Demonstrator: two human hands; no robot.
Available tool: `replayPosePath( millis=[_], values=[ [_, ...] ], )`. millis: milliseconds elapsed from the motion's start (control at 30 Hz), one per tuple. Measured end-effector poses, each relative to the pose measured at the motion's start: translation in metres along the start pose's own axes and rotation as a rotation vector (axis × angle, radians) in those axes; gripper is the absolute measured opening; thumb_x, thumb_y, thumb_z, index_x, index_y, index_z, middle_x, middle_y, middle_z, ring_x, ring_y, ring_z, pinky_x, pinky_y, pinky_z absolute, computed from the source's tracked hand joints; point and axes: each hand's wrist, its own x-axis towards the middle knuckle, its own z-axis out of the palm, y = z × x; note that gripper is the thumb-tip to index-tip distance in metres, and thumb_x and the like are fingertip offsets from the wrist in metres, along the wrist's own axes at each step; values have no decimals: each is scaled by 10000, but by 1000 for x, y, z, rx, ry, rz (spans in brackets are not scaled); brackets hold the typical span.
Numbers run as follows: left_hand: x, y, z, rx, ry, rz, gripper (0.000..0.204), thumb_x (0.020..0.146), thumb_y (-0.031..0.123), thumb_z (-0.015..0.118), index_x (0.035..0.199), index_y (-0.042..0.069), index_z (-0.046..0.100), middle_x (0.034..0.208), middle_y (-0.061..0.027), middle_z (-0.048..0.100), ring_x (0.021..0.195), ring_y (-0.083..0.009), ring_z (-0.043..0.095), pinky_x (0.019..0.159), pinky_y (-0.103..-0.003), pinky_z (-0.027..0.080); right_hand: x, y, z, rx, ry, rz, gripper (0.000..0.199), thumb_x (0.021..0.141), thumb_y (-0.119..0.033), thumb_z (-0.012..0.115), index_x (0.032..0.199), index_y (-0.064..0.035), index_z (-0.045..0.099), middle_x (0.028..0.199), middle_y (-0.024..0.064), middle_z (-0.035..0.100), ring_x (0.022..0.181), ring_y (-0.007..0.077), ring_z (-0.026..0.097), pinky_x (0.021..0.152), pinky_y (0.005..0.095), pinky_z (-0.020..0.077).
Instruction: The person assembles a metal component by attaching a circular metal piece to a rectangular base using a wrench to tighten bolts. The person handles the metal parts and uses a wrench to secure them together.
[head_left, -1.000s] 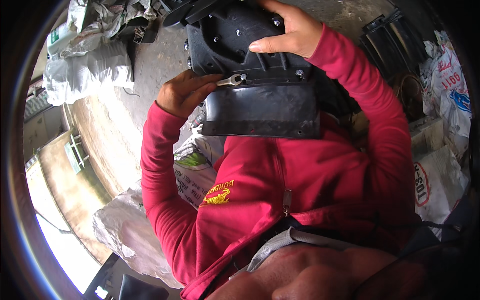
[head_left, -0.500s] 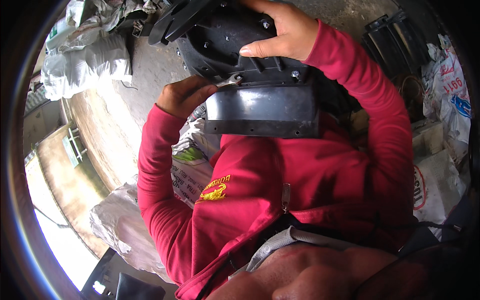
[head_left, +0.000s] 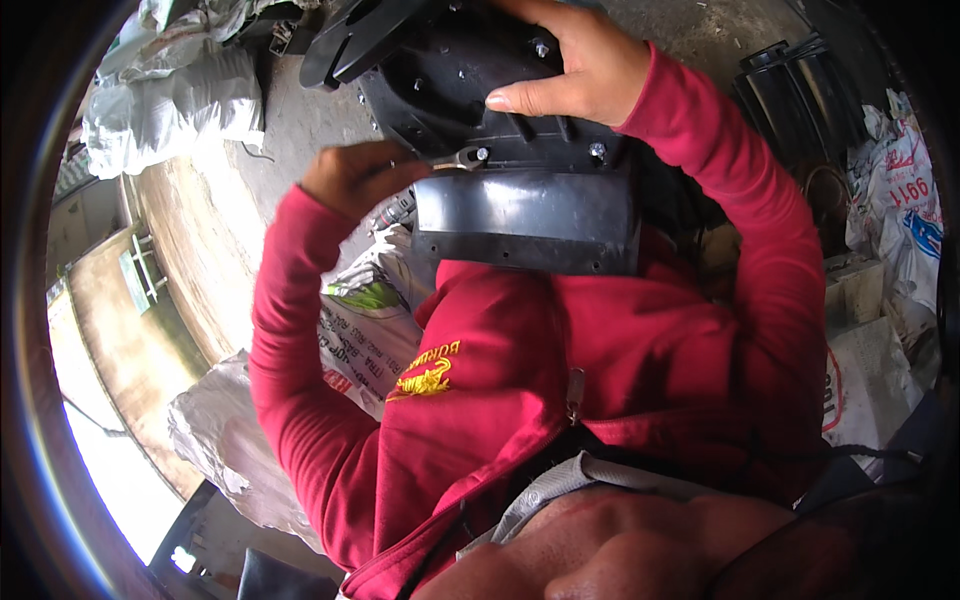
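Note:
A black moulded plastic part (head_left: 440,95) with several bolts and nuts is held up in front of my chest. Along its near side hangs a glossy, curved black flap (head_left: 525,215). My left hand (head_left: 355,178) pinches a small metal open-end wrench (head_left: 450,162), whose jaw sits at a nut (head_left: 482,154) just above the flap. My right hand (head_left: 595,75) grips the part's far right side, its thumb lying on the surface and its other fingers mostly hidden. To the right of the wrench, another bolt with a nut (head_left: 598,151) sticks out.
White plastic-wrapped bundles (head_left: 175,110) lie at the far left. Beneath my left forearm are a printed white sack (head_left: 365,330) and a power tool's chuck (head_left: 396,212). More black plastic parts (head_left: 800,95) stand at the far right, near a printed white bag (head_left: 900,200).
My left hand has shifted slightly left and its elbow outward. More of the wrench shows, and it lies more level at the nut. My right hand keeps its hold.

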Motion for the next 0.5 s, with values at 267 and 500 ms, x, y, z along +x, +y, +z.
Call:
replayPosePath(
  millis=[267,500],
  values=[
    [1,-11,20,-129,-24,-111,319,902,366,686,944,55,743,718,-83,679,669,-168,647,647,-321,503,-6,6,5,42,39,-87,745,737,-250,817,1330,33,466,1083,224,650,982,297,665,853,355,520],
    [-16,10,65,-608,31,-430,412,950,414,627,905,11,701,636,-1,574,594,-74,518,559,-246,421,-9,-2,5,40,25,40,758,744,-226,821,1351,31,448,1085,200,644,1009,262,651,882,339,510]
  ],
)
